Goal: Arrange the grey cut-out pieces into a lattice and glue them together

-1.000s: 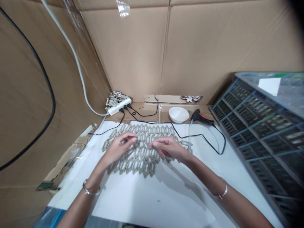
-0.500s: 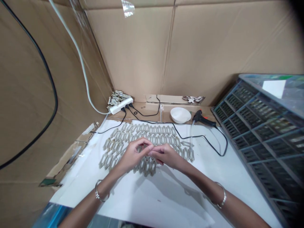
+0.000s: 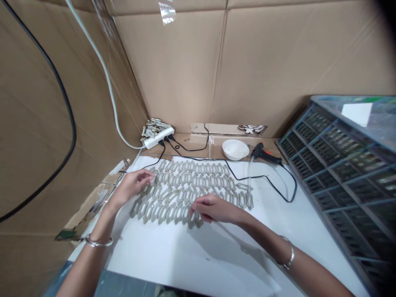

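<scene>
Several rows of small grey elongated frames (image 3: 168,214) with open centres lie on a white sheet (image 3: 148,251). My left hand (image 3: 132,187) hovers at the left end of the rows, thumb and fingertips pinched together. Anything between those fingertips is too small to make out. Over the front rows, right of the middle, my right hand (image 3: 213,207) is closed in a pinch, fingertips pointing left. What it holds, if anything, is hidden. Both hands cover some of the frames beneath them. One or two frames in the middle lie more slanted than their neighbours.
A black glue gun (image 3: 266,154) rests at the back right beside a white bowl (image 3: 235,149). Its cord crosses the sheet. A white power strip (image 3: 159,137) stands back left near a heap of small pieces (image 3: 154,124). A grey plastic crate (image 3: 334,185) borders the right; cardboard walls enclose the back and left.
My hands were together over the middle of the rows. The left has moved away to the left end; the right has stayed almost in place, its fingers now lower.
</scene>
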Motion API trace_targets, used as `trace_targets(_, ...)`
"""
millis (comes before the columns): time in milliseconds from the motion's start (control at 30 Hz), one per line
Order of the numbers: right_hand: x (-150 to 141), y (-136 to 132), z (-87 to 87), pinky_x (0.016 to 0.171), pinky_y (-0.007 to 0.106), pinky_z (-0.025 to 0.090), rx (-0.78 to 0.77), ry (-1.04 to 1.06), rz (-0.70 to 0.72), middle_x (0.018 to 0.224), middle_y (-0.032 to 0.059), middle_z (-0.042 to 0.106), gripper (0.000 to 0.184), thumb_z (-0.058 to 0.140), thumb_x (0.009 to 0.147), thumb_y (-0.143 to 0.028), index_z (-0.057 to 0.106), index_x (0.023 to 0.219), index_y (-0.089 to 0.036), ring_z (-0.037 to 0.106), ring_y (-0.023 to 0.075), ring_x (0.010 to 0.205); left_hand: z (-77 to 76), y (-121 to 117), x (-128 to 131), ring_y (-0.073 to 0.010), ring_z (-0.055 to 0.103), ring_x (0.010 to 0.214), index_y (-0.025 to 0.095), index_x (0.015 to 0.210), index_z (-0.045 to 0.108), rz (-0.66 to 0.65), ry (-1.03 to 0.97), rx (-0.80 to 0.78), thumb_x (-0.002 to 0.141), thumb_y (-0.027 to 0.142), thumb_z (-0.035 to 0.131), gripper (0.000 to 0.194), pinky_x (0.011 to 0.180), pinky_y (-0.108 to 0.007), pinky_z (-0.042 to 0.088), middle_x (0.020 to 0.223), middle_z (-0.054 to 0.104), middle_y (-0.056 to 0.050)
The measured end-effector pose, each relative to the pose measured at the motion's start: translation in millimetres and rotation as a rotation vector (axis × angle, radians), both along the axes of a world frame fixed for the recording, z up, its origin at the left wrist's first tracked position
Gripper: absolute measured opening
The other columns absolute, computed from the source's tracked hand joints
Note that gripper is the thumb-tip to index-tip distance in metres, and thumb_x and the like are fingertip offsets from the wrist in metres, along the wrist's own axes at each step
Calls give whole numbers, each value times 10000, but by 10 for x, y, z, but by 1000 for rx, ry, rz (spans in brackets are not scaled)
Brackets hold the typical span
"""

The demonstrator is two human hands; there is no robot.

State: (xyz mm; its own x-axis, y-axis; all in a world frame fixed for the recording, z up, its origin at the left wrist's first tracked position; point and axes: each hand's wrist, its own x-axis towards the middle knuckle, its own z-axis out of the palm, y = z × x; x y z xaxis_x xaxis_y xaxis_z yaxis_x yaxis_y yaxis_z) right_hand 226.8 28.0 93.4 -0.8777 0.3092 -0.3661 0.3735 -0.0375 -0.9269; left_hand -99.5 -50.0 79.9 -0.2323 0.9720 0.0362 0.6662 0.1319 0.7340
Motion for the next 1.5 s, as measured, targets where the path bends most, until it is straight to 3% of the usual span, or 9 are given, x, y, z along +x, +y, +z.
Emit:
trace_targets(133, 12, 11, -18, 460, 194, 281, -13, -6, 9, 504, -43, 457, 360, 460, 959, -415, 706, 921, -156, 336, 64, 448, -169, -108, -262, -182, 658, 708, 183, 886, 713, -10, 117, -70, 778, 556, 616, 400, 617, -230, 465, 823, 742, -49)
trace_targets(367, 6, 45, -32, 455, 186, 281, -7, -57, 14, 510, -38, 467, 374, 481, 945, -436, 713, 925, -143, 362, 62, 455, -332, -198, -399, -184, 638, 728, 195, 980, 711, -55, 148, -99, 827, 557, 576, 416, 655, -250, 436, 879, 743, -47)
trace_targets(900, 1, 64, -62, 428, 200, 244, -31, -75, -12, 499, -44, 469, 356, 502, 926, -451, 716, 892, -169, 340, 58, 431, -341, -197, -366, -202, 592, 767, 198, 905, 730, -50, 231, -27, 805, 547, 592, 389, 710, -285, 438, 922, 707, -72)
trace_targets(1000, -7, 66, -65, 401, 200, 207, -123, -29, -29, 498, -39, 471, 358, 499, 925, -445, 705, 882, -155, 320, 60, 426, -364, -195, -378, -192, 583, 743, 203, 906, 732, -60, 244, -22, 806, 544, 601, 379, 698, -279, 436, 895, 694, -65)
trace_targets(1133, -38, 97, -84, 376, 186, 152, -438, 101, -156, 552, -24, 518, 294, 522, 910, -391, 677, 923, -141, 276, 50, 421, -369, -192, -355, -196, 580, 758, 201, 922, 714, -62, 270, 14, 822, 541, 597, 373, 719, -289, 436, 872, 676, -58)
trace_targets(1200, -49, 126, -106, 383, 172, 213, -602, 165, -239, 647, 10, 598, 223, 547, 887, -310, 671, 962, -139, 364, 52, 453, -345, -183, -297, -200, 578, 786, 201, 973, 694, -51, 280, 48, 837, 540, 595, 378, 742, -296, 435, 880, 660, -55)
trace_targets(1300, -48, 160, -123, 501, 173, 408, -726, 221, -317, 867, 87, 701, 211, 573, 826, -149, 673, 1009, -121, 588, 87, 647, -260, -136, -128, -196, 575, 821, 206, 1040, 655, -83, 267, 72, 857, 523, 602, 370, 761, -295, 434, 918, 634, -47)
trace_targets(1400, -41, 158, -104, 714, 206, 507, -709, 264, -352, 1043, 134, 712, 253, 629, 790, -102, 653, 1042, -110, 680, 148, 907, -114, -36, 131, -189, 572, 829, 215, 1066, 636, -183, 241, 60, 875, 487, 603, 334, 757, -289, 438, 920, 614, -37)
trace_targets(1500, -43, 131, -79, 752, 236, 522, -645, 286, -379, 1070, 145, 711, 307, 701, 792, -186, 611, 1078, -120, 697, 173, 934, 60, 96, 443, -188, 568, 855, 214, 1066, 635, -274, 214, 83, 893, 455, 594, 300, 782, -294, 438, 907, 604, -32)
